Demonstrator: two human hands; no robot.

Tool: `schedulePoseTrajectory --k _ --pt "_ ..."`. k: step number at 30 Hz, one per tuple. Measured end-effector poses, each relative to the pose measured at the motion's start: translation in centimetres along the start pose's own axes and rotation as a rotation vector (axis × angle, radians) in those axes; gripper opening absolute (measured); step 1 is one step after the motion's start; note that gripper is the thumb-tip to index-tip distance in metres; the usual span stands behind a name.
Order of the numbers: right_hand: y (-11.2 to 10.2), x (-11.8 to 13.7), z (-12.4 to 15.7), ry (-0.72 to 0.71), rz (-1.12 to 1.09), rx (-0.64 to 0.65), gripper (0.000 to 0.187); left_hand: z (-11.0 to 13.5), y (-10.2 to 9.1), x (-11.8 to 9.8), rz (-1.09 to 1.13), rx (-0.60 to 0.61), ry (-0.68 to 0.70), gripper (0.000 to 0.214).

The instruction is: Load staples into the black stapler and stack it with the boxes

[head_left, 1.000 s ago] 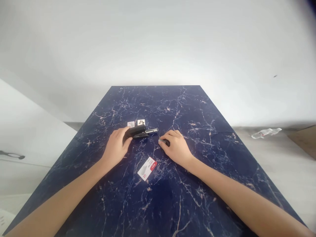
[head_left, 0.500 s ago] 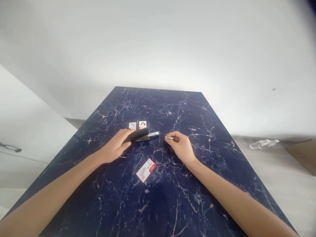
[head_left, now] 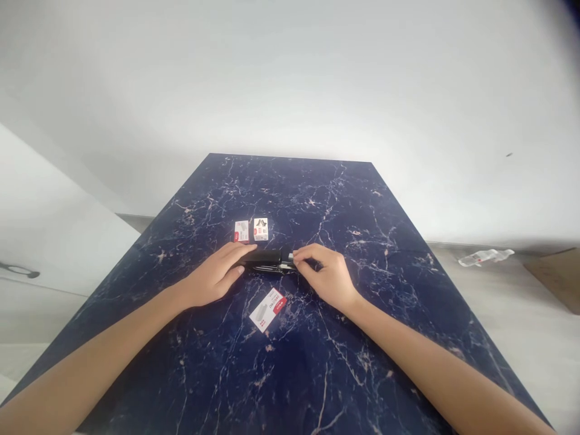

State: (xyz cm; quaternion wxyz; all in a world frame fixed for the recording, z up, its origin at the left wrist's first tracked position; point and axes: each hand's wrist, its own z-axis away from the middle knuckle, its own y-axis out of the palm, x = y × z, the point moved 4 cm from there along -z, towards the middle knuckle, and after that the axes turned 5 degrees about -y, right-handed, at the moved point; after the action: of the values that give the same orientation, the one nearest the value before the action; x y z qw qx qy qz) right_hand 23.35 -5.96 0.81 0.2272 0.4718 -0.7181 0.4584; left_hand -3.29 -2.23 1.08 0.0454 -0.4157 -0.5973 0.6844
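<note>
A black stapler (head_left: 263, 258) lies across the middle of the table, its front end pointing right. My left hand (head_left: 216, 275) grips its rear end, thumb on the near side and fingers on the far side. A small silvery strip of staples (head_left: 291, 257) is pinched between the thumb and fingers of my right hand (head_left: 327, 273), right at the stapler's front end. My fingers partly hide the strip and that end. Nearer to me lies a white and red staple box (head_left: 267, 310), set at an angle.
Behind the stapler sit two small white and red boxes, a left box (head_left: 241, 231) and a right box (head_left: 261, 229). The dark blue marbled table (head_left: 290, 187) ends before a pale wall. On the floor at right are a clear plastic bottle (head_left: 480, 258) and a brown cardboard piece (head_left: 555, 278).
My right hand has moved left with the staple strip, up to the stapler's front end. The stapler has shifted slightly nearer and turned straighter, with my left hand still on it.
</note>
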Motion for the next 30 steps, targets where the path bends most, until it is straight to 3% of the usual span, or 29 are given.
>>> schedulePoseTrajectory --k 4,11,21,30 --pt "0.3 0.4 0.1 -0.024 0.051 0.074 0.016 0.0 0.2 0.4 -0.023 -0.015 -0.002 0.050" --pt "0.8 -0.1 0.4 -0.002 0.024 0.167 0.051 0.0 0.2 0.3 -0.030 -0.015 -0.023 0.051" --pt "0.7 0.3 0.5 -0.033 0.052 0.116 0.051 0.0 0.4 0.5 -0.045 0.003 -0.018 0.051" --pt "1.2 0.1 0.8 -0.082 0.140 0.156 0.057 0.1 0.3 0.3 -0.051 -0.012 -0.015 0.052"
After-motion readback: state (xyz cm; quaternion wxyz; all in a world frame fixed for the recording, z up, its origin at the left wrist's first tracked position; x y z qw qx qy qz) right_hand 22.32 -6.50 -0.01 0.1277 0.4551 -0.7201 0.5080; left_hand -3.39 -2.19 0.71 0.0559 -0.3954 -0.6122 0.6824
